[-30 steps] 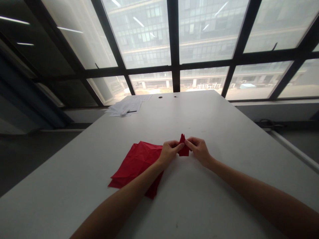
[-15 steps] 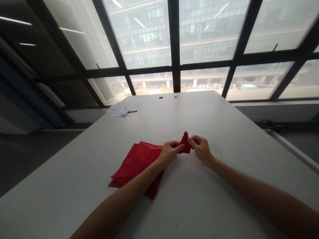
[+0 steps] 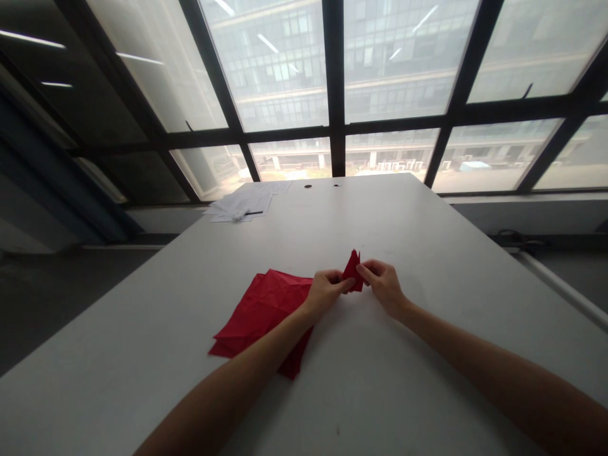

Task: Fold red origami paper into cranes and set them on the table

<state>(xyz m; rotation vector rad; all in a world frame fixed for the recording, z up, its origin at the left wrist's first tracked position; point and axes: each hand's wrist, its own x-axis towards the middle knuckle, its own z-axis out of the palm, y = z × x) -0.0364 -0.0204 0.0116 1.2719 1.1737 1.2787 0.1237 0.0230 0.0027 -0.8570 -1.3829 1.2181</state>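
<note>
Both hands hold a small folded piece of red paper (image 3: 352,271) above the white table, its pointed tips facing up. My left hand (image 3: 327,289) pinches its lower left side between thumb and fingers. On the opposite side, my right hand (image 3: 381,282) grips the right edge with thumb and forefinger. Larger creased red paper sheets (image 3: 261,304) lie stacked on the table to the left, partly hidden under my left forearm.
The white table (image 3: 418,392) stretches away toward tall windows (image 3: 285,69). White printed papers (image 3: 237,204) with a dark pen (image 3: 253,213) lie at its far left. A dark round hole (image 3: 308,186) shows near the far edge. Cables (image 3: 517,239) lie beyond the right side.
A layer at the right of the small folded paper has come apart from the others, its tip now separate. Both hands stay in nearly the same place.
</note>
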